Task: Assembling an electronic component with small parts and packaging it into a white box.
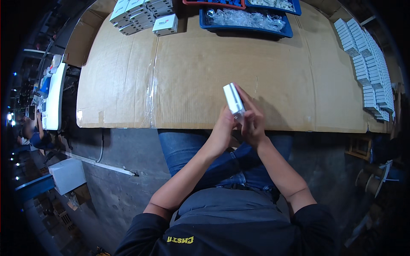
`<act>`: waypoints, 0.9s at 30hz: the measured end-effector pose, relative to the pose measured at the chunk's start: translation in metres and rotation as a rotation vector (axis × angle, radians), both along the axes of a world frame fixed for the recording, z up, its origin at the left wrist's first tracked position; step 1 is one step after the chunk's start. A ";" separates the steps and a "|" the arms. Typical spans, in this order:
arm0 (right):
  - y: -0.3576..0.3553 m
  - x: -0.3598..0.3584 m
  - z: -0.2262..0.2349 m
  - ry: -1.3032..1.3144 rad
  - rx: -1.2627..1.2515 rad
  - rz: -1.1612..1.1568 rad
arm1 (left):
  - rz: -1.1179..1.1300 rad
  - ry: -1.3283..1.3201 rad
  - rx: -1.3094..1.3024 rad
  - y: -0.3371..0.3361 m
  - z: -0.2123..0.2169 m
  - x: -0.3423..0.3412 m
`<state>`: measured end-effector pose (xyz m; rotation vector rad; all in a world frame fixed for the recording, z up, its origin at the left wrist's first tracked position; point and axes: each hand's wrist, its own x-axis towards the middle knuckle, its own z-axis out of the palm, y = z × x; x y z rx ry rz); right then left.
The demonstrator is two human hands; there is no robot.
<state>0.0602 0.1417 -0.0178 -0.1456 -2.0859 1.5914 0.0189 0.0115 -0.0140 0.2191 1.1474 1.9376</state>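
Above the table's near edge I hold a small white box-shaped unit point(232, 94), tilted, with a darker strip along its side. My left hand point(224, 124) is closed on its lower left end. My right hand point(254, 123) grips it from the right, with fingers running up along its far side. My fingers partly cover the unit's lower end, and slight blur hides its details.
Brown cardboard point(188, 81) covers the table. Stacked white units point(139, 15) and a single white unit point(165, 24) stand far left. A blue tray point(245, 32) holds clear plastic pieces, near a red tray point(213, 4). White boxes point(369, 68) are stacked at right.
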 end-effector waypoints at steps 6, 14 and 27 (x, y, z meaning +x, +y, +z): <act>0.000 0.003 0.006 -0.042 -0.662 0.151 | 0.241 0.477 -0.110 0.010 0.005 -0.001; 0.011 0.010 -0.003 -0.054 -0.001 0.198 | 0.223 -0.090 -0.056 0.000 0.002 -0.019; 0.008 0.010 -0.019 0.026 0.450 -0.016 | 0.250 -0.031 -0.131 0.017 0.010 -0.006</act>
